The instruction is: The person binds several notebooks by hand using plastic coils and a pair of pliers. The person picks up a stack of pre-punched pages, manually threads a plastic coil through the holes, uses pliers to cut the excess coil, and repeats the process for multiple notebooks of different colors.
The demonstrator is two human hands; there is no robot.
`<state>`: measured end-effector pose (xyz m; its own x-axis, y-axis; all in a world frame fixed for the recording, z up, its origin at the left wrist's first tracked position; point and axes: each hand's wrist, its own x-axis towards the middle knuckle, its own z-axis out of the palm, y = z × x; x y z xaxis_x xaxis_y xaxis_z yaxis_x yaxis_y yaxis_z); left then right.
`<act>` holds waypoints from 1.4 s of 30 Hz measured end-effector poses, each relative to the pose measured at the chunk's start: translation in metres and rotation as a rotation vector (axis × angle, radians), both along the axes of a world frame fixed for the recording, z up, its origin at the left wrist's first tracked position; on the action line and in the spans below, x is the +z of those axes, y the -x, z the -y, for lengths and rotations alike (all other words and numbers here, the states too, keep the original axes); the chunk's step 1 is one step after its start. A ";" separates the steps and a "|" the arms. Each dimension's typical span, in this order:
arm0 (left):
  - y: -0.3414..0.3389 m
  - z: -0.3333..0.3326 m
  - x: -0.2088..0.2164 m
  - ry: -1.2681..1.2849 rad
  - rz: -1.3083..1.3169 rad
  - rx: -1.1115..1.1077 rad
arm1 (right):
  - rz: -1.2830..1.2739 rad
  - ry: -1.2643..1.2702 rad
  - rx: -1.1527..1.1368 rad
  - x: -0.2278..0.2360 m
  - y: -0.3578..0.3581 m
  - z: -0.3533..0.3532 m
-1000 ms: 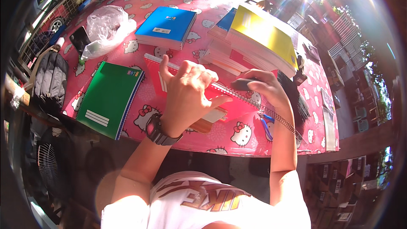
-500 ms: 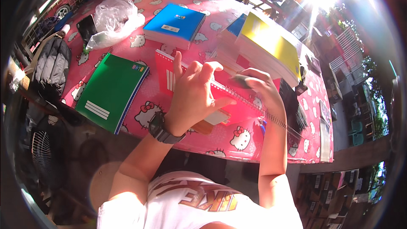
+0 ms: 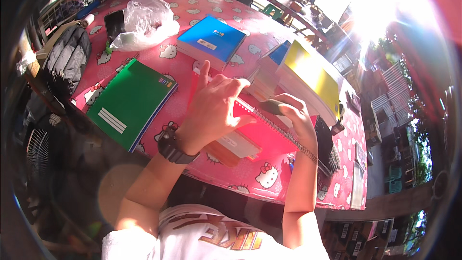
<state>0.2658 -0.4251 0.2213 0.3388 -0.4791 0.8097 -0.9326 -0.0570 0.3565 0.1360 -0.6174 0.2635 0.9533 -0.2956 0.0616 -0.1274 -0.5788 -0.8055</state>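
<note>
The left hand (image 3: 214, 101) lies over the punched edge of a red notebook (image 3: 257, 137), index finger and thumb spread apart; whether it grips or only steadies, I cannot tell. The right hand (image 3: 298, 118) curls its fingers round a dark rounded object (image 3: 272, 107) beside that edge. The notebook sits in front of the person, near the middle of the table's close side, and a wire coil (image 3: 278, 127) runs along its edge and past it, beside the right wrist. The step in hand looks like winding the coil through the holes; the next move calls for holes kept in line and an even turn. Outward lie a green notebook (image 3: 132, 106) to the left, blue notebooks (image 3: 211, 41) beyond, and a yellow notebook (image 3: 313, 79) atop a stack to the right.
</note>
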 end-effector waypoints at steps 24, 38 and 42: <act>-0.013 -0.004 0.000 -0.003 -0.087 -0.106 | 0.104 -0.109 0.161 0.005 -0.026 -0.019; -0.037 -0.017 -0.008 -0.055 -0.046 0.012 | 0.165 -0.395 0.357 0.004 -0.033 -0.023; -0.037 -0.014 -0.011 0.006 -0.105 -0.059 | 0.175 -0.416 0.173 0.008 -0.030 -0.036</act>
<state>0.3025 -0.4107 0.2107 0.3931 -0.4955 0.7745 -0.8920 -0.0010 0.4521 0.1663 -0.5816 0.2720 0.9765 -0.1674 0.1358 0.1006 -0.2034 -0.9739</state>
